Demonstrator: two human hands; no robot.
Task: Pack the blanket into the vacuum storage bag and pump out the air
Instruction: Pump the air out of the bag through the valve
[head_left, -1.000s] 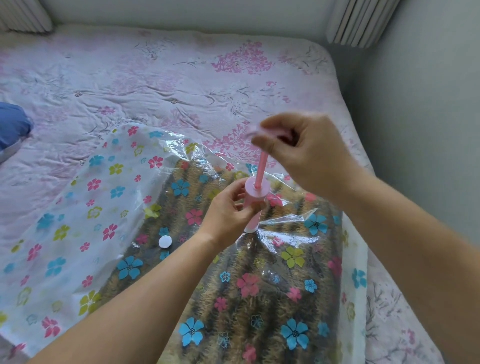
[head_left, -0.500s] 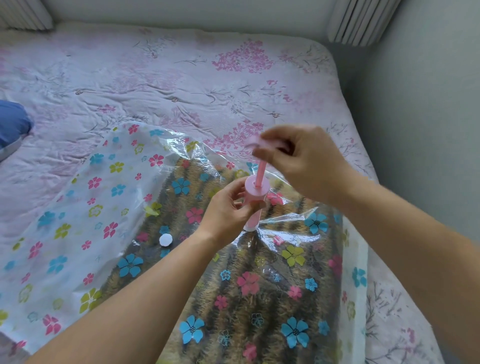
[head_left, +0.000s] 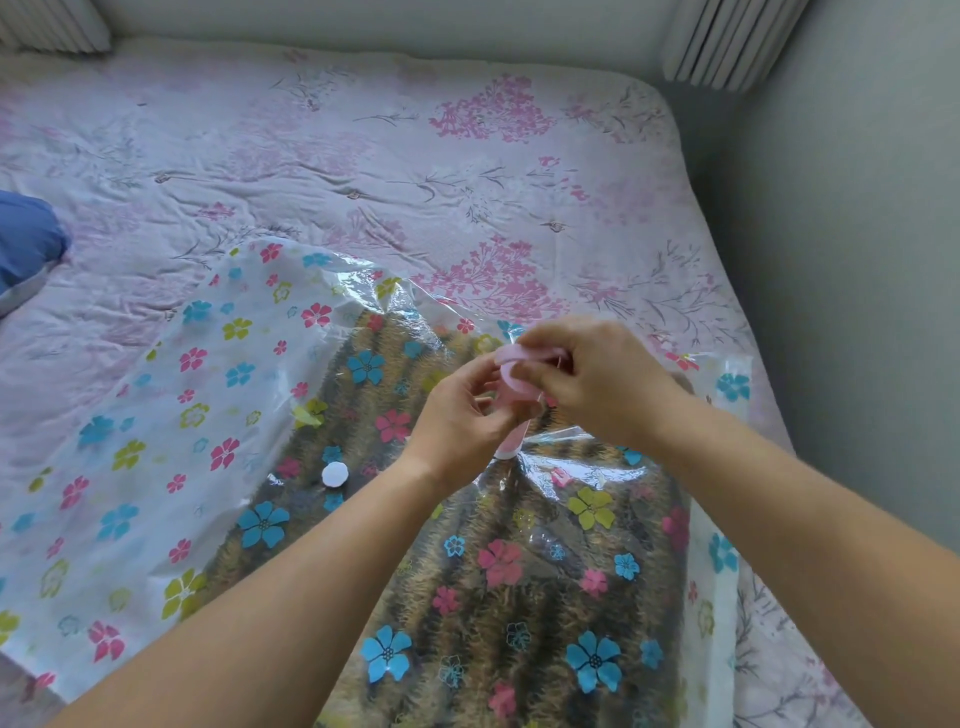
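Pink plastic hand pump (head_left: 511, 389), centre of frame: upright, foot on the vacuum storage bag (head_left: 156, 415), handle sitting close against the barrel top.
Left hand (head_left: 462, 415): fingers curled round the pump barrel.
Right hand (head_left: 597, 384): fingers clamped on the pump handle.
Bag: clear film printed with pink, blue and yellow-green flowers, spread across the lower half of the frame.
Blanket (head_left: 467, 623): brown, dark-striped, fleecy; inside the bag, lower centre to lower right.
White round cap (head_left: 335, 474): lying on the bag, lower left of the pump foot, apart from it.
Pink floral bedspread (head_left: 415, 156): under everything.
Blue fabric (head_left: 26, 244): left edge.
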